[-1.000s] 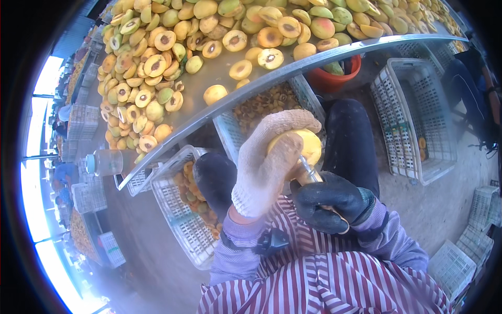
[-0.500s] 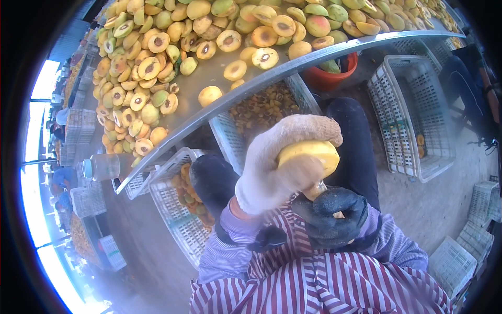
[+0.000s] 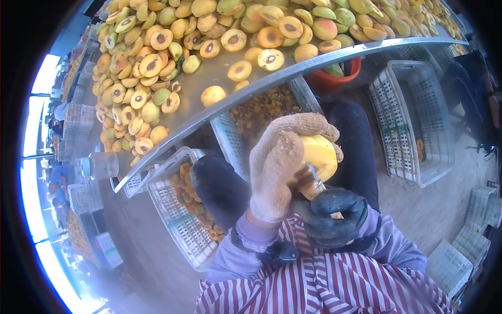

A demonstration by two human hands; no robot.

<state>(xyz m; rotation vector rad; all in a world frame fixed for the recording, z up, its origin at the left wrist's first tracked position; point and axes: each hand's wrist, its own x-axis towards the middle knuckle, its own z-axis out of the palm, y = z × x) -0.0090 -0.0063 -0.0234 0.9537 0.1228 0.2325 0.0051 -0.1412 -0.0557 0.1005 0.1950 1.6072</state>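
My left hand [image 3: 278, 165], in a beige knitted glove, is closed around a yellow peach [image 3: 320, 157] above my lap. Brown flesh shows on the fruit's lower side. In a dark rubber glove, my right hand [image 3: 334, 217] grips a small hand tool [image 3: 316, 187] with a pale handle and a curved metal end. That metal end touches the lower part of the fruit. Ahead, a metal table [image 3: 201, 78] bears a heap of halved peaches [image 3: 151, 65], several with the stone still showing.
Under the table edge stands a crate [image 3: 225, 138] of brown stones and scraps. A white crate [image 3: 180, 222] with peach pieces is at my left knee. To the right are a red bucket [image 3: 334, 81], a tall white crate [image 3: 410, 125] and stacked crates [image 3: 449, 267]. A clear jar [image 3: 102, 166] sits far left.
My left hand's fingers have shifted and turned the peach, so the tool's metal end now shows against it. The right hand stays nearly where it was.
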